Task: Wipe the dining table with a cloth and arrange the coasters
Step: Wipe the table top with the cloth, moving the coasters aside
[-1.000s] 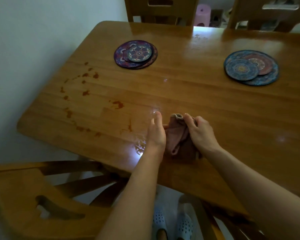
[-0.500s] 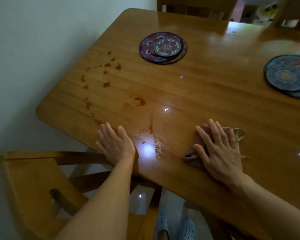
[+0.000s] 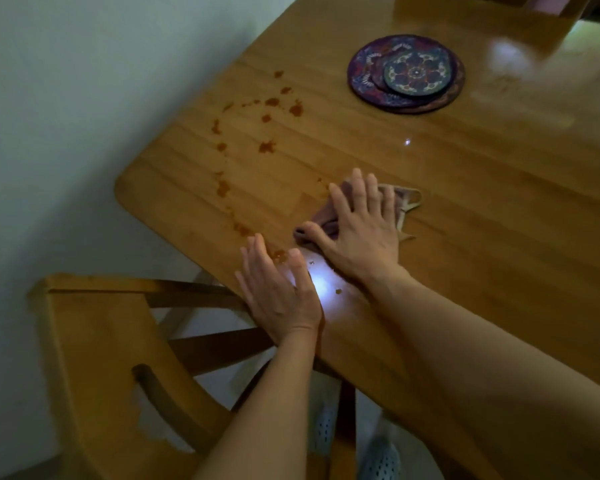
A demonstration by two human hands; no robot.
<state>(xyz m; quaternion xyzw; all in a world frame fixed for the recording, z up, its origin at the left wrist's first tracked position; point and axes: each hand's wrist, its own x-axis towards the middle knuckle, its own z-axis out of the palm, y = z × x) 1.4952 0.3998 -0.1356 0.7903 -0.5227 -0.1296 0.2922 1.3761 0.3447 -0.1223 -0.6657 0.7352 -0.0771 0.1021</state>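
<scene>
The right hand (image 3: 362,230) lies flat with fingers straight and spread on the brownish cloth (image 3: 400,202), pressing it onto the wooden dining table (image 3: 482,209) near the front edge, just right of a trail of reddish-brown stains (image 3: 267,147). The left hand (image 3: 279,289) rests at the table's near edge, fingers straight and together, holding nothing, just beside the right wrist. A stack of round patterned coasters (image 3: 406,74) sits farther back on the table, well apart from the cloth, and a wooden chair (image 3: 94,341) stands at the lower left.
</scene>
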